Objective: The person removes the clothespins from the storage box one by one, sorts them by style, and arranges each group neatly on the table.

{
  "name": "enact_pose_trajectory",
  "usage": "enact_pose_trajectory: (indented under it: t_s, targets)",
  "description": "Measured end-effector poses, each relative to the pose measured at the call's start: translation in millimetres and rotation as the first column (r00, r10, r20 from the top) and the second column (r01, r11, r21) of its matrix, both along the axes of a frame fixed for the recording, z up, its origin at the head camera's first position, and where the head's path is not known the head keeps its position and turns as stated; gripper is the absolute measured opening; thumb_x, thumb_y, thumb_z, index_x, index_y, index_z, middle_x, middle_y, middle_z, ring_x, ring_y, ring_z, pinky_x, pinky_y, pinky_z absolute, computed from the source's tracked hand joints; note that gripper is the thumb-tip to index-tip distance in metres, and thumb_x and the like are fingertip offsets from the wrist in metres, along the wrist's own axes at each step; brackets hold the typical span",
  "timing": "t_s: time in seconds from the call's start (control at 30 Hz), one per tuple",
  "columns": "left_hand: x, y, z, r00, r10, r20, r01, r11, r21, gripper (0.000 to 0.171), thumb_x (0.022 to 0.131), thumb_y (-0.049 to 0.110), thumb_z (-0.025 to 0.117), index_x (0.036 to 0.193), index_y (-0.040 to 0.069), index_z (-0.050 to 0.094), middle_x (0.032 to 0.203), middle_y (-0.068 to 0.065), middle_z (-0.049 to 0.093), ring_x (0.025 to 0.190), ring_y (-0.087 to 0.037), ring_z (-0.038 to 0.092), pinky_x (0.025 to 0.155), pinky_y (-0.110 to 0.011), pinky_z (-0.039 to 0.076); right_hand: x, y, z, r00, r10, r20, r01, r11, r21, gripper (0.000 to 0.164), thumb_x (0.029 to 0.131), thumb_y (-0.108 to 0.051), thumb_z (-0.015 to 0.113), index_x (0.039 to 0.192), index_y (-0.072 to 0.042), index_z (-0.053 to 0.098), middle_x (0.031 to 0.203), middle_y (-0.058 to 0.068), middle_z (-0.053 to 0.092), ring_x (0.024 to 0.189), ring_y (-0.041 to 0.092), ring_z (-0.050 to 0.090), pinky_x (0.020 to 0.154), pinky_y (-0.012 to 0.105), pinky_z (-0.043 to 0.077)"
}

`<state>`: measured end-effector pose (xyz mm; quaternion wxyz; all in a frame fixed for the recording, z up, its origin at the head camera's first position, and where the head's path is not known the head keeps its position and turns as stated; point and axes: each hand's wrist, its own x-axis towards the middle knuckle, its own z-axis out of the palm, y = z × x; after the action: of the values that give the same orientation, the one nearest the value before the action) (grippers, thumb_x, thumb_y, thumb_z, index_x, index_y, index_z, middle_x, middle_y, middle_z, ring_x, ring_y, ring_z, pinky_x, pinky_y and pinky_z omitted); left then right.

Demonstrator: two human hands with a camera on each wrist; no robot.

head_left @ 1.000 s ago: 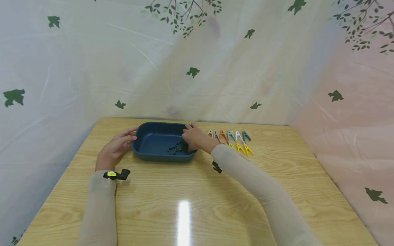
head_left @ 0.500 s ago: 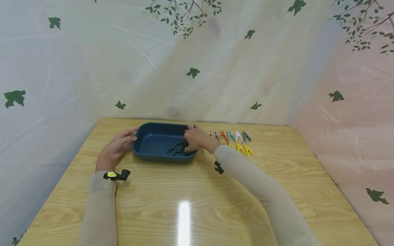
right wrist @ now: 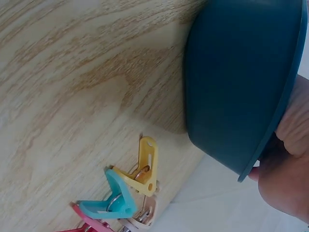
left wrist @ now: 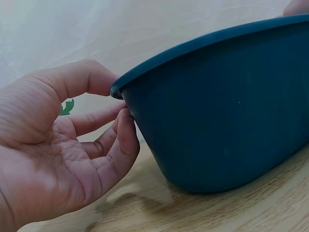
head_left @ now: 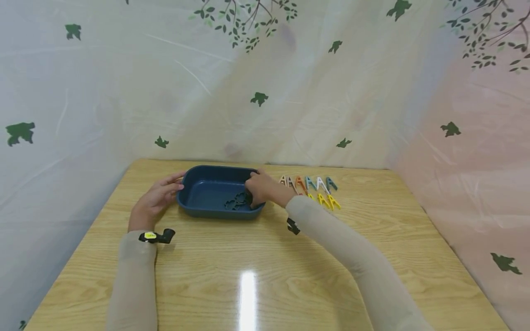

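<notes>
A dark blue plastic basin stands near the back of the wooden table. My left hand holds its left end. In the left wrist view the thumb lies at the rim and the fingers bend beneath it against the wall. Over the right end, my right hand reaches down into the basin; its fingertips are mostly hidden, so what they grip is unclear. Beside them on the basin floor lie dark, scalloped ring shapes, like cookie cutters. The right wrist view shows this hand bent over the rim.
To the right of the basin, spring clips form two rows: several mixed-colour ones behind and yellow ones in front. A yellow clip and a turquoise one lie close to the basin. A patterned curtain hangs behind the table.
My right hand shifts slightly right, then back left and lower inside the basin's right end. The ring shapes barely shift. My left hand stays at the left rim.
</notes>
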<state>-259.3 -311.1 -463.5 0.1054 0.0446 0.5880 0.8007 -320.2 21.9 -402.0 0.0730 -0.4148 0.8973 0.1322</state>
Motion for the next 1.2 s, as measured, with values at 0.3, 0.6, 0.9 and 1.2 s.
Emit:
enact_pose_trajectory:
  t_s: [0.3,0.6,0.9,1.2]
  targets:
    - [-1.0,0,2.6,1.0,0.009,0.026,-0.009,1.0,0.003,0.039,0.103,-0.004,0.051,0.123,0.024,0.068,0.107,0.006,0.065,0.091,-0.004,0.061,0.077,-0.019,0.055,-1.6,-1,-5.4,0.994,0.041,-0.103,-0.047,0.998,-0.052,0.041,0.081,-0.045,0.083,0.106,-0.015,0.07,0.109,0.003,0.067,0.103,0.022,0.051,0.1,0.043,0.04]
    - [-0.5,-1,2.7,1.0,0.012,0.029,-0.011,1.0,-0.016,0.039,0.103,-0.004,0.051,0.128,0.023,0.066,0.11,0.007,0.065,0.094,-0.004,0.061,0.08,-0.018,0.055,3.4,5,-3.2,0.968,0.077,-0.239,-0.133,0.965,-0.226,0.04,0.079,-0.034,0.084,0.107,-0.011,0.069,0.11,0.005,0.068,0.104,0.025,0.055,0.094,0.043,0.045]
    - [-1.9,-2,1.1,1.0,0.004,0.029,-0.004,1.0,0.009,0.039,0.103,-0.005,0.05,0.127,0.022,0.066,0.109,0.007,0.068,0.093,-0.005,0.063,0.079,-0.018,0.054,7.0,16,3.4,0.952,0.051,-0.302,-0.18,0.89,-0.419,0.04,0.08,-0.026,0.085,0.112,-0.009,0.068,0.114,0.007,0.068,0.108,0.026,0.054,0.095,0.042,0.044]
    - [0.1,-1,4.2,0.999,0.008,0.052,-0.008,1.0,-0.006,0.038,0.103,-0.002,0.054,0.131,0.021,0.063,0.114,0.008,0.066,0.096,-0.004,0.061,0.081,-0.018,0.054,11.0,28,3.4,0.936,0.032,-0.352,-0.236,0.798,-0.554,0.04,0.079,-0.023,0.087,0.113,-0.008,0.069,0.116,0.009,0.069,0.111,0.027,0.055,0.097,0.045,0.044]
